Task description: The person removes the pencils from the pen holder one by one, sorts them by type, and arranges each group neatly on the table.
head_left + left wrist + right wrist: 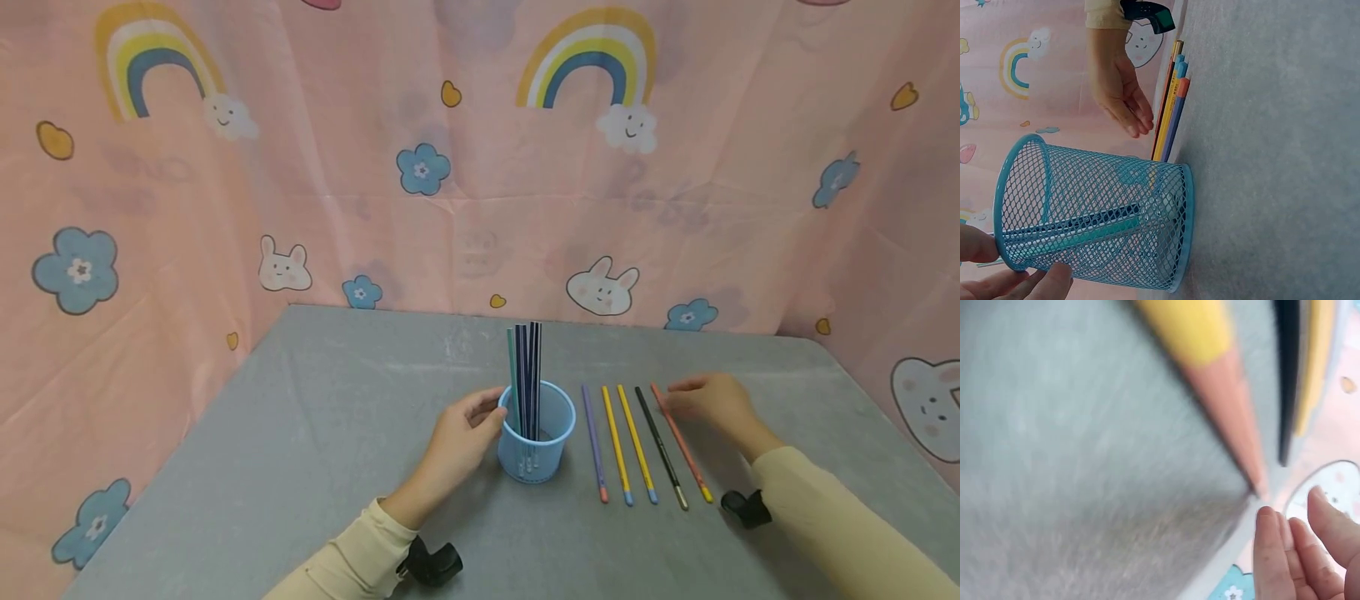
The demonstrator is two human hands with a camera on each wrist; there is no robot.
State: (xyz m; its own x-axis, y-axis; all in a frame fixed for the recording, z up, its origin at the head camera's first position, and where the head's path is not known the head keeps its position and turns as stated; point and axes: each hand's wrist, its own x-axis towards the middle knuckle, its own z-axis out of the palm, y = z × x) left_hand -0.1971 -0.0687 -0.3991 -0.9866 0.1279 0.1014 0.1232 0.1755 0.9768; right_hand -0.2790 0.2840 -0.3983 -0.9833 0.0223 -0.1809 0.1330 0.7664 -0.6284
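My left hand (460,442) holds a light-blue mesh pen cup (1094,215) at its left side, thumb and fingers at the rim. The cup stands upright, with several slim dark and green striped sticks (527,379) leaning inside it. To its right lies a row of pencils: a purple one (593,442), two yellow ones (614,442), a black one (661,446) and a red one (681,442) with a yellow end. My right hand (712,408), fingers fairly straight and thumb apart, hovers by the red pencil's far end, holding nothing.
The pencils lie roughly side by side on a grey table (337,400), far ends toward the back. A pink cloth (360,108) printed with rainbows and rabbits hangs behind the table and at its sides. Black wrist cameras (435,564) sit under both sleeves.
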